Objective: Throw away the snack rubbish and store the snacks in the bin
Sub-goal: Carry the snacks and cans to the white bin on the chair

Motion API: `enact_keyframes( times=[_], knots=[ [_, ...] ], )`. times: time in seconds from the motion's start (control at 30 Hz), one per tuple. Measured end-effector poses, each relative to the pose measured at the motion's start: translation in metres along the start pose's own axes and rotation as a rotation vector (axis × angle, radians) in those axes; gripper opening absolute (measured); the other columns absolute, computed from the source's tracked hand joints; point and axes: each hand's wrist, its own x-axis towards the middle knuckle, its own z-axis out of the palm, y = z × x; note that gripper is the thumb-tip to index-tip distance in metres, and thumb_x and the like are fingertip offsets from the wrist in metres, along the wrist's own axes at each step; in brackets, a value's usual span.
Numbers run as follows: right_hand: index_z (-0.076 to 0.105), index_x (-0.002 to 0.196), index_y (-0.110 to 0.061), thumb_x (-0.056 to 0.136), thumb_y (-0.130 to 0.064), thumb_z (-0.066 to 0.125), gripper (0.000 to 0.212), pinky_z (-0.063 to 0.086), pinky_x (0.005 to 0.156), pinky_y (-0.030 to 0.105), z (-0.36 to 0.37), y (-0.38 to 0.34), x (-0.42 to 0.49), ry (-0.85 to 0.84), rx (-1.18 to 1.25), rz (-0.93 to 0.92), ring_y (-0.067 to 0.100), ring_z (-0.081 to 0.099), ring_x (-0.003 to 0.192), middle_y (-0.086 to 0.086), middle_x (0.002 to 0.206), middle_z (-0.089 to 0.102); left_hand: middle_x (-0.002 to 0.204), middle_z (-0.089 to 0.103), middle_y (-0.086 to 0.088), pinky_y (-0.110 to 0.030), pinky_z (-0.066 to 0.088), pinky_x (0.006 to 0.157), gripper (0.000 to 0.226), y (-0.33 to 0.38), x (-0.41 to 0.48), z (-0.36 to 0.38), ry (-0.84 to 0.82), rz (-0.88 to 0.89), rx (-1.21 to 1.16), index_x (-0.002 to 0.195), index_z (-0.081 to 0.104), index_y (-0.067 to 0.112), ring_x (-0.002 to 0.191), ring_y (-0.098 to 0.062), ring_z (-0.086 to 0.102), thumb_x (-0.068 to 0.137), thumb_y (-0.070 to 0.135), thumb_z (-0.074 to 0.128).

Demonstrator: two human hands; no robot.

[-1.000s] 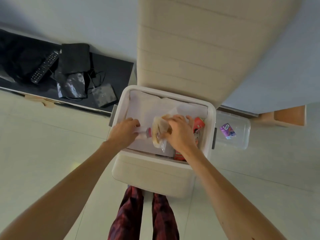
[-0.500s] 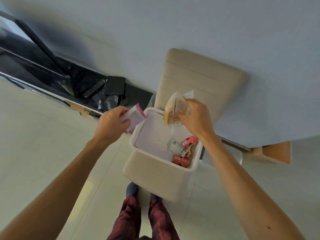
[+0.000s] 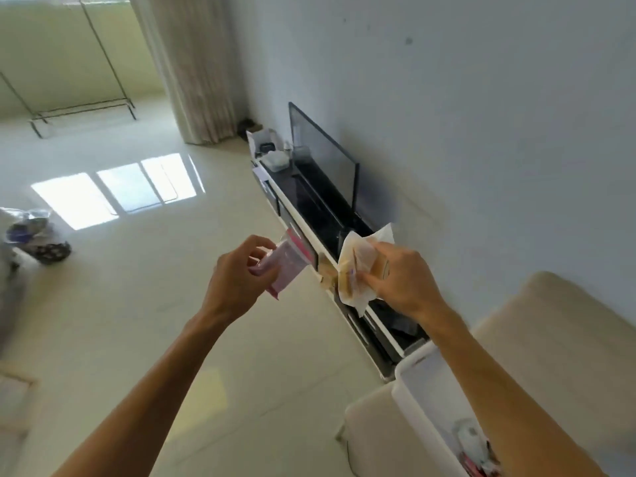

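Note:
My left hand [image 3: 237, 280] grips a pink and clear snack wrapper [image 3: 287, 266] in mid-air over the floor. My right hand [image 3: 399, 280] holds a crumpled beige and white wrapper [image 3: 354, 270] at about the same height, in front of the TV stand. The white bin [image 3: 413, 380] sits on a cream chair [image 3: 557, 339] at the lower right, below my right forearm. A few snack packets [image 3: 471, 442] show inside it, partly hidden by my arm.
A low TV stand [image 3: 309, 215] with a flat screen [image 3: 320, 153] runs along the wall ahead. Pale tiled floor [image 3: 120, 304] spreads to the left. A curtain [image 3: 199, 70] hangs at the back, a metal rack [image 3: 82, 108] stands beyond, and bags [image 3: 31, 235] lie at the far left.
Both hands lifted the wrappers out of the bin and carried them left. The view swung up and left, so the bin now sits at the lower right.

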Motion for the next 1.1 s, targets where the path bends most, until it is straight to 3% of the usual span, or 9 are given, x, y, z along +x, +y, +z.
enact_keyframes(
  times=[0.13, 0.23, 0.4, 0.53, 0.73, 0.93, 1.1],
  knots=[
    [0.062, 0.127, -0.023, 0.085, -0.059, 0.065, 0.056, 0.056, 0.085, 0.029, 0.057, -0.102, 0.032, -0.052, 0.024, -0.183, 0.011, 0.065, 0.09, -0.005, 0.107, 0.071, 0.093, 0.071, 0.001, -0.021, 0.057, 0.062, 0.032, -0.057, -0.045, -0.101, 0.157, -0.104, 0.018, 0.111, 0.064, 0.018, 0.079, -0.015, 0.069, 0.083, 0.026, 0.077],
    [0.062, 0.129, -0.023, 0.089, -0.053, 0.066, 0.051, 0.056, 0.085, 0.03, 0.111, -0.181, 0.043, -0.08, 0.004, -0.305, 0.011, 0.065, 0.087, -0.004, 0.106, 0.072, 0.092, 0.071, 0.002, -0.011, 0.051, 0.059, 0.029, -0.1, -0.089, -0.177, 0.266, -0.182, 0.046, 0.11, 0.066, 0.018, 0.077, -0.011, 0.068, 0.084, 0.025, 0.076],
    [0.064, 0.122, -0.02, 0.09, -0.054, 0.064, 0.047, 0.059, 0.077, 0.039, 0.212, -0.309, 0.051, -0.145, 0.029, -0.45, 0.02, 0.069, 0.083, 0.002, 0.102, 0.074, 0.092, 0.071, 0.0, -0.015, 0.053, 0.058, 0.03, -0.17, -0.16, -0.304, 0.436, -0.273, 0.115, 0.11, 0.067, 0.019, 0.076, -0.014, 0.069, 0.082, 0.022, 0.078],
    [0.065, 0.115, -0.017, 0.088, -0.06, 0.06, 0.052, 0.06, 0.071, 0.044, 0.29, -0.404, 0.051, -0.221, 0.076, -0.557, 0.024, 0.069, 0.078, 0.004, 0.099, 0.074, 0.092, 0.07, 0.003, -0.01, 0.049, 0.056, 0.03, -0.22, -0.212, -0.394, 0.535, -0.345, 0.184, 0.111, 0.067, 0.023, 0.076, -0.006, 0.067, 0.083, 0.025, 0.077],
    [0.066, 0.117, -0.014, 0.088, -0.054, 0.066, 0.049, 0.06, 0.071, 0.038, 0.397, -0.541, 0.058, -0.331, 0.152, -0.741, 0.022, 0.069, 0.079, 0.004, 0.104, 0.074, 0.088, 0.071, 0.001, -0.023, 0.057, 0.059, 0.029, -0.29, -0.274, -0.497, 0.711, -0.476, 0.269, 0.106, 0.069, 0.025, 0.072, -0.005, 0.068, 0.079, 0.021, 0.078],
    [0.066, 0.114, -0.016, 0.083, -0.046, 0.072, 0.044, 0.059, 0.071, 0.039, 0.507, -0.667, 0.081, -0.448, 0.241, -0.883, 0.021, 0.068, 0.077, 0.003, 0.1, 0.074, 0.094, 0.07, 0.006, -0.009, 0.051, 0.061, 0.029, -0.37, -0.313, -0.59, 0.803, -0.593, 0.304, 0.103, 0.068, 0.026, 0.079, -0.002, 0.066, 0.078, 0.018, 0.08],
    [0.065, 0.114, -0.017, 0.081, -0.039, 0.075, 0.04, 0.06, 0.076, 0.042, 0.594, -0.773, 0.107, -0.57, 0.305, -0.962, 0.019, 0.068, 0.086, 0.001, 0.102, 0.073, 0.093, 0.072, 0.008, -0.023, 0.059, 0.069, 0.032, -0.433, -0.334, -0.672, 0.904, -0.716, 0.347, 0.107, 0.07, 0.026, 0.081, -0.001, 0.067, 0.077, 0.02, 0.079]
  ],
)
